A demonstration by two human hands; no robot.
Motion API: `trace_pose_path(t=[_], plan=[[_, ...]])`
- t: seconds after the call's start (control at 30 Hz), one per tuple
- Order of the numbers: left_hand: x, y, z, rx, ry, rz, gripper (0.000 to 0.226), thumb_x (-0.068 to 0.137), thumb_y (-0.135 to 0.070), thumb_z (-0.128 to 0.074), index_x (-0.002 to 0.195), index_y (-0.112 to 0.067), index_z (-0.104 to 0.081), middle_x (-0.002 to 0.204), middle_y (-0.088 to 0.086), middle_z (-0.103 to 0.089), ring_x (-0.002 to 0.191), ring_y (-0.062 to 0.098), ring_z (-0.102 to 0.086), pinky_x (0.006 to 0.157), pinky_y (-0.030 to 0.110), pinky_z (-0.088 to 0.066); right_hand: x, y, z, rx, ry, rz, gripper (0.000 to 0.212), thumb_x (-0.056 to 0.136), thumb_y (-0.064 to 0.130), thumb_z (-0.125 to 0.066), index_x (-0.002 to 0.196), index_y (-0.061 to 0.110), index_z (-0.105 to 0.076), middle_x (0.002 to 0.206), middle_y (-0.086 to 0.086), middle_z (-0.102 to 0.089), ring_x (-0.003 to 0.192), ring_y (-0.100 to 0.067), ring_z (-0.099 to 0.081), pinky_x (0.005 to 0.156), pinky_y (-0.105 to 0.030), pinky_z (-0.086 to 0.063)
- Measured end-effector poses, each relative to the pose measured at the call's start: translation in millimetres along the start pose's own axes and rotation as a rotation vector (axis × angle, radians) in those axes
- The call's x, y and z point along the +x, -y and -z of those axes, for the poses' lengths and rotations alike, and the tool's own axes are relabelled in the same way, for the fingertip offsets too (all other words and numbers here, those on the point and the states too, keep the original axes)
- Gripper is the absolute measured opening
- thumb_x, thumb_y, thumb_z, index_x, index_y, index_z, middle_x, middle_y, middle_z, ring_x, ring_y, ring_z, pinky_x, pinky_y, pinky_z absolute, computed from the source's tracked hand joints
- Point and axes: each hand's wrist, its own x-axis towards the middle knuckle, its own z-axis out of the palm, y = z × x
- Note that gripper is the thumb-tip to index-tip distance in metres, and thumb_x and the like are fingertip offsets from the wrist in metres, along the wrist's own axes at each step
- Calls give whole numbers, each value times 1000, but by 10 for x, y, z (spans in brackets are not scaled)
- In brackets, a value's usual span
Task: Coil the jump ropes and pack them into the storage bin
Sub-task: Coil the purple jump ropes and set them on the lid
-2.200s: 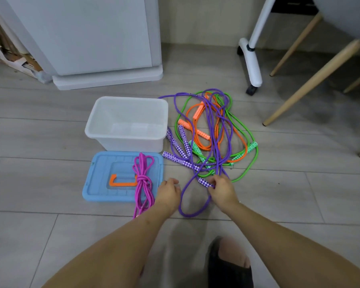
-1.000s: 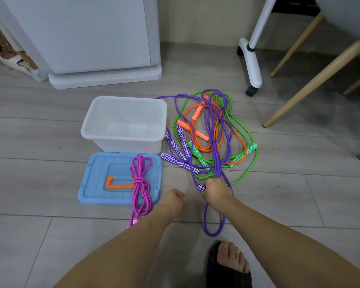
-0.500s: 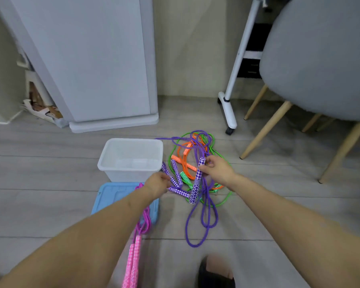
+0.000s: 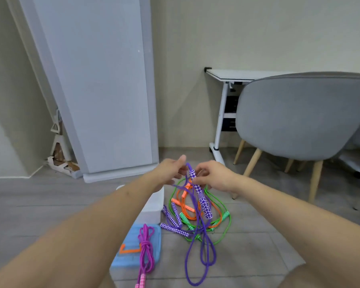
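My right hand pinches the top of a purple-and-white patterned handle of the purple jump rope, lifted above the floor. My left hand grips the purple cord just beside it. The cord hangs in long loops down to the floor. Under it lies a tangle of the green rope, the orange rope and more purple handles. The white storage bin is mostly hidden behind my left forearm. A coiled pink rope lies across the blue lid.
A tall grey cabinet stands behind the bin. At the right are a grey chair with wooden legs and a white desk. Cardboard scraps lean in the left corner.
Both hands have risen from the floor with the purple rope's handle and cord. The view has tilted up, so the wall, the desk and the chair now show.
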Motion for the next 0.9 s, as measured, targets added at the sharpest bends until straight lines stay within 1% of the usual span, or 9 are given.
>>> trace_pose_path(t=[0.2,0.3,0.37,0.47,0.63,0.7,0.77,0.83,0.9], plan=[[-111,-34,-65,-7,41,-16,33,103,-43,-49,93,-17,-65,86,3,-61,78,15,-57,70,29,-42,-140,167,-91,-99,50,81,19,86,21,-79,101,14,-70,73,8,-72,68,-7,-68,60,-13,-47],[-119,-66,-8,-117,41,-42,26,106,-31,-47,90,-14,-60,82,4,-62,70,12,-61,75,30,-46,-90,128,-77,-3,124,-12,23,90,20,-76,109,11,-66,92,-8,-77,74,-13,-69,60,-26,-54],[-134,-116,38,-185,51,-78,25,108,-21,-41,93,-8,-56,80,6,-65,72,16,-65,77,31,-51,-2,61,-109,-55,61,-73,29,90,23,-75,113,11,-63,103,-12,-74,81,-16,-68,61,-26,-53],[-172,-212,90,-230,45,-157,25,108,-12,-35,90,-8,-50,73,7,-56,60,15,-63,66,27,-51,154,61,-166,-16,-124,-119,39,91,23,-73,125,14,-53,114,-6,-65,89,-19,-61,71,-26,-48],[-222,-393,206,-469,66,-208,24,110,-18,-33,94,-11,-51,59,-4,-35,48,10,-34,60,28,-34,417,255,-202,206,-242,-40,56,100,18,-60,151,23,-37,137,-5,-50,127,-24,-54,104,-35,-44],[-252,-459,258,-490,71,-255,28,110,-26,-37,92,-13,-54,59,-6,-28,50,11,-27,58,28,-31,508,321,-241,234,-264,7,44,100,20,-58,142,19,-47,126,-3,-58,119,-22,-58,101,-31,-46],[-259,-510,316,-469,44,-314,32,109,-31,-38,95,-12,-59,59,-6,-24,52,12,-22,56,27,-30,548,372,-264,256,-296,35,18,101,16,-54,117,11,-62,105,-5,-66,98,-18,-59,83,-19,-45],[-241,-531,402,-500,-13,-361,33,109,-29,-38,102,-8,-63,59,-6,-24,51,12,-22,55,27,-31,562,372,-268,357,-289,51,18,104,11,-46,99,9,-62,96,-12,-72,89,-19,-62,79,-18,-47],[-223,-514,523,-598,-83,-384,32,109,-26,-37,104,-6,-63,57,-6,-25,49,11,-24,56,28,-32,553,282,-264,449,-250,19,22,107,8,-40,94,9,-58,90,-15,-73,84,-22,-66,81,-26,-52]])
